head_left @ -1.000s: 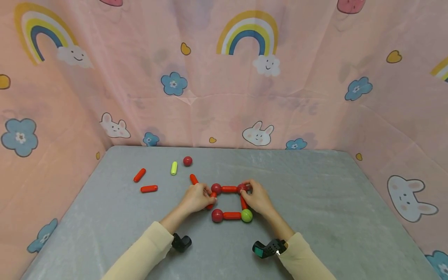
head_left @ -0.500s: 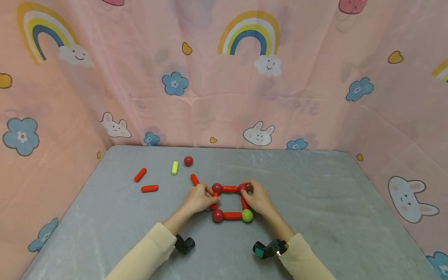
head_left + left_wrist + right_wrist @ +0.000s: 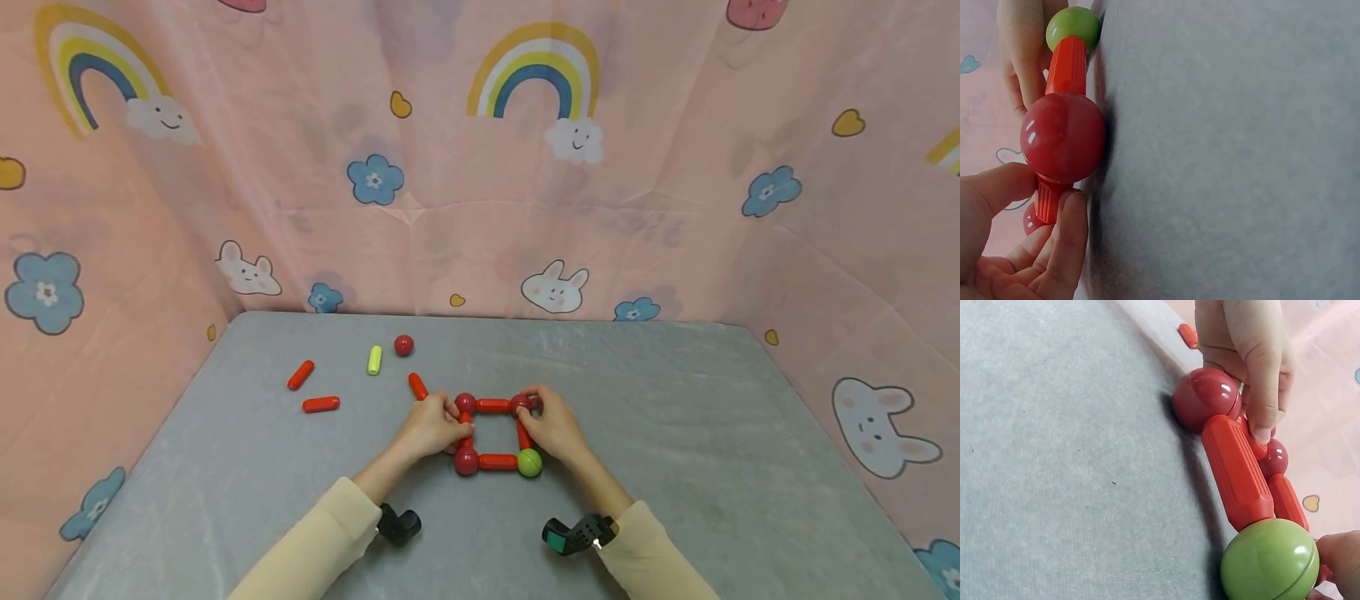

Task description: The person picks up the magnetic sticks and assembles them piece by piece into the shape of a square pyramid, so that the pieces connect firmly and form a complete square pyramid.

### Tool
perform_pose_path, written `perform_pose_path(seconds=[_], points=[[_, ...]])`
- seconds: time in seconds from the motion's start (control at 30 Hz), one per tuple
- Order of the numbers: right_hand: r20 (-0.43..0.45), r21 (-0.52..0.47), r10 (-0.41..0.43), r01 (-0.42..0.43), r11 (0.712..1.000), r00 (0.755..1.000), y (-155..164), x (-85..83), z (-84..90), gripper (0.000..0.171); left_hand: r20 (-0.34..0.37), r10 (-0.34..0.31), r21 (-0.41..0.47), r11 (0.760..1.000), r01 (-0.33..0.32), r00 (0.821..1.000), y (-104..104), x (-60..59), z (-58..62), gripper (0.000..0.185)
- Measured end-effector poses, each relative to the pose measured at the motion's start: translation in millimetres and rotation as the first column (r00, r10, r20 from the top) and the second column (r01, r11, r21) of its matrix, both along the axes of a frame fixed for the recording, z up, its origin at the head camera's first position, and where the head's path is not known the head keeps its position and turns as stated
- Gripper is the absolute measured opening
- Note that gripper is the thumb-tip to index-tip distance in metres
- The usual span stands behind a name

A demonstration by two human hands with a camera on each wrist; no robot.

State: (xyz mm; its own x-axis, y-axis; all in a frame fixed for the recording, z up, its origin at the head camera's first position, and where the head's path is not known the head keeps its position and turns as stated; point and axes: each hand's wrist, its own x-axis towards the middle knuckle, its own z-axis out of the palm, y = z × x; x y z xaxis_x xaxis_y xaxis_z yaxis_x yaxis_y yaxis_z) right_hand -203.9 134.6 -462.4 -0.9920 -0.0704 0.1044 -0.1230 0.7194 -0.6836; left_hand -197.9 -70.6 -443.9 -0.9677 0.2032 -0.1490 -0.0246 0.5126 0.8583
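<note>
Red rods and balls form a square on the grey table. My left hand (image 3: 429, 429) pinches the left side's red rod (image 3: 1047, 201) between thumb and fingers. That rod lies between the near-left red ball (image 3: 467, 461) and the far-left red ball (image 3: 465, 403). My right hand (image 3: 553, 423) holds the far-right red ball (image 3: 519, 404) with thumb and fingertips, partly covering it. A green ball (image 3: 1270, 559) makes the near-right corner, joined to the near-left ball by the front red rod (image 3: 498, 462). Another red rod (image 3: 492, 406) spans the far side, and one more (image 3: 523, 434) the right.
Loose on the table (image 3: 675, 467) to the left lie red rods (image 3: 301, 375), (image 3: 321, 404) and a short yellow-green rod (image 3: 374, 360). A single red ball (image 3: 403, 345) sits farther back. One red rod (image 3: 417, 386) lies just beyond my left hand. A pink printed curtain (image 3: 450, 233) hangs behind.
My left hand has moved slightly right, swinging the left rod from a slant into line between the two left balls. My right hand stays on the far-right ball.
</note>
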Motion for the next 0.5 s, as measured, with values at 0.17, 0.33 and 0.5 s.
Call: perform_pose_path(seconds=[0.17,0.33,0.5], points=[[-0.019,0.007,-0.005,0.006,1.0,1.0,0.5,0.8,-0.5,0.025,-0.014,-0.011,0.004,1.0,0.012,1.0,0.0,0.0,-0.4,0.024],[-0.02,0.004,-0.007,0.007,1.0,1.0,0.9,1.1,-1.4,0.025,-0.027,-0.02,-0.011,1.0,0.019,0.999,-1.5,0.0,-0.3,0.024],[-0.019,-0.003,-0.007,0.007,1.0,1.0,0.8,1.3,-1.4,0.025,-0.035,-0.032,-0.019,0.999,0.031,0.999,-6.6,-0.7,0.7,0.024]])
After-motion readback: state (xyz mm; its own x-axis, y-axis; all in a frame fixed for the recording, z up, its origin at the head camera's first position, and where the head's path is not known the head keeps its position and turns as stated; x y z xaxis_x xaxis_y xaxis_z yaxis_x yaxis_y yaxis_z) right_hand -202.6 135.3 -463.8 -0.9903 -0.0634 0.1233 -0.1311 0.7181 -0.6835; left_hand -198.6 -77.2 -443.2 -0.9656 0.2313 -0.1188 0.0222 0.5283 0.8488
